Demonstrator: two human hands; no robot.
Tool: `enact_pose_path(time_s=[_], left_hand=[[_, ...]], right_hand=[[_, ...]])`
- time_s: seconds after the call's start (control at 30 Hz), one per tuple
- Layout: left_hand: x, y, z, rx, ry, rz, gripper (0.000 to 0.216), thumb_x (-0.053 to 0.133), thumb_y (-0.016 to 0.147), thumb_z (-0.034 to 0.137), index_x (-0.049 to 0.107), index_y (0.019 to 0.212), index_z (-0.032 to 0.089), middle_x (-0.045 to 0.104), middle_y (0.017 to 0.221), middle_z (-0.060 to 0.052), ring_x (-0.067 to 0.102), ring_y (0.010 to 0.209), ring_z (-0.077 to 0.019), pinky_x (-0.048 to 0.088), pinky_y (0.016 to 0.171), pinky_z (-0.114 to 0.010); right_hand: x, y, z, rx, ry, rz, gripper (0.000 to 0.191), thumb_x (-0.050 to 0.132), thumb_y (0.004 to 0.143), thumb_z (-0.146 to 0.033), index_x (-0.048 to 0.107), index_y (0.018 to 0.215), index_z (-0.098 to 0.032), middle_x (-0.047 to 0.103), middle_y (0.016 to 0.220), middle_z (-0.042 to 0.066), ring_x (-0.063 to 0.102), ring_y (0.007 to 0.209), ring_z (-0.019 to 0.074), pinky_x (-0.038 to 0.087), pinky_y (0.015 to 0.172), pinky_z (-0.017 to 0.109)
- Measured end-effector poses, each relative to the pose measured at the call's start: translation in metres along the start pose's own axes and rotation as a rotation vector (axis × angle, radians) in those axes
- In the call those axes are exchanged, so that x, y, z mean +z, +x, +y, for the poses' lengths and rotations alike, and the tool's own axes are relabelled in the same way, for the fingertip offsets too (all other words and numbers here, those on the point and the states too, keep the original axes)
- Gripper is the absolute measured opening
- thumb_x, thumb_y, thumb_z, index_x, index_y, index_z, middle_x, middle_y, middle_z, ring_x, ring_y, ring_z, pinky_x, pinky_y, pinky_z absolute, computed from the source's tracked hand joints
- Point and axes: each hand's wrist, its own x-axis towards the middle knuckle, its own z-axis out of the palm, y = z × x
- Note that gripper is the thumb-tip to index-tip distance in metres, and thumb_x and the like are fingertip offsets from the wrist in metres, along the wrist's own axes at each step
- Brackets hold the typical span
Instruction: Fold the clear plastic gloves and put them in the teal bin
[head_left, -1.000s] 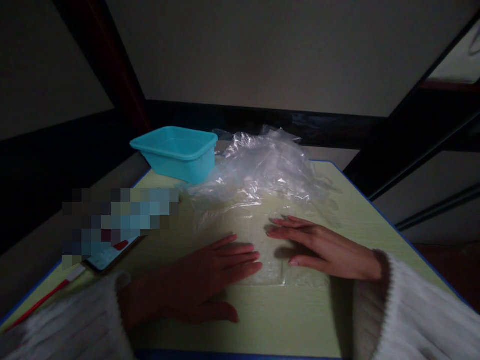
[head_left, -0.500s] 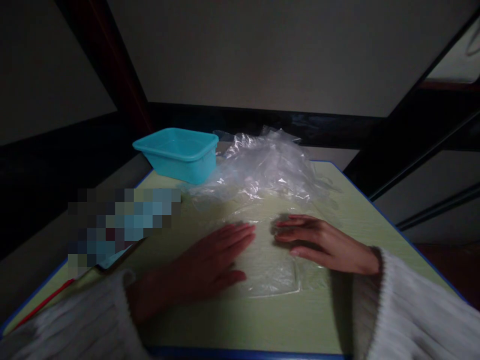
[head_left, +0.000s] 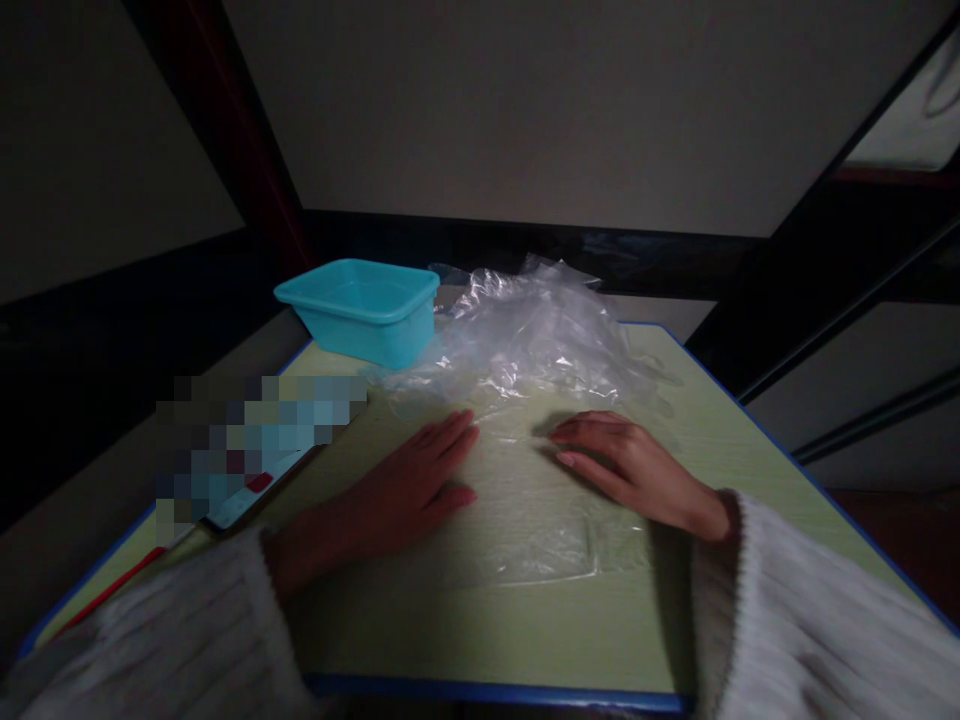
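A thin clear plastic piece (head_left: 517, 545) lies flat on the table in front of me, its straight near edge crossing below my hands. My left hand (head_left: 401, 490) rests palm down at its left side, fingers stretched out and thumb apart. On the right side, my right hand (head_left: 634, 465) is palm down with fingers loosely bent and thumb apart; nothing shows in its grasp. Just beyond both hands is a crumpled heap of clear disposable plastic gloves (head_left: 540, 330), with finger-shaped ends at its right. The outline of the flat piece's far end is hard to make out.
A turquoise plastic basin (head_left: 405, 335) stands at the back left, touching the heap. A phone-like device (head_left: 259, 485), partly blurred out, lies at the left, with a red stick-like item (head_left: 112, 590) near it. The pale table (head_left: 480, 640) has a blue edge.
My left hand has slid left and slightly away from me across the plastic. My right hand has shifted a little left and away, its fingers drawn closer together.
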Motion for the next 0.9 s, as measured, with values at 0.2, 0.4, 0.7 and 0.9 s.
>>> enact_pose_path(time_s=[0.2,0.4,0.7,0.9], left_hand=[[-0.001,0.029,-0.011,-0.096,-0.334,0.161,0.047,0.043,0.088,0.038,0.045,0.128,0.014,0.040,0.141,-0.012,0.035,0.131,-0.0235,0.026,0.109,-0.039],[0.016,0.060,-0.022,-0.096,-0.385,0.212,0.032,0.047,0.086,0.026,0.057,0.114,0.015,0.053,0.129,-0.012,0.046,0.121,-0.0218,0.033,0.104,-0.038],[0.018,0.065,-0.023,-0.110,-0.388,0.172,0.034,0.057,0.081,0.026,0.061,0.114,0.018,0.048,0.136,-0.009,0.039,0.125,-0.0251,0.029,0.105,-0.041],[0.016,0.067,-0.022,-0.119,-0.393,0.149,0.037,0.055,0.081,0.025,0.059,0.116,0.015,0.050,0.133,-0.011,0.041,0.123,-0.0270,0.029,0.105,-0.044]], right_hand=[[0.001,0.002,-0.001,0.008,-0.041,-0.015,0.028,0.042,0.094,-0.029,0.064,0.097,-0.012,0.068,0.093,0.009,0.062,0.089,0.0207,0.047,0.084,0.038],[0.001,0.001,-0.001,-0.023,-0.099,0.010,0.030,0.039,0.094,-0.027,0.065,0.092,-0.012,0.068,0.087,0.009,0.061,0.083,0.0208,0.046,0.081,0.037],[0.002,0.000,-0.005,-0.060,-0.123,-0.030,0.030,0.038,0.095,-0.025,0.065,0.091,-0.012,0.066,0.082,0.008,0.059,0.078,0.0191,0.046,0.078,0.035],[0.003,-0.001,-0.005,-0.060,-0.131,-0.052,0.029,0.038,0.094,-0.023,0.065,0.091,-0.012,0.066,0.083,0.008,0.059,0.078,0.0190,0.046,0.078,0.035]])
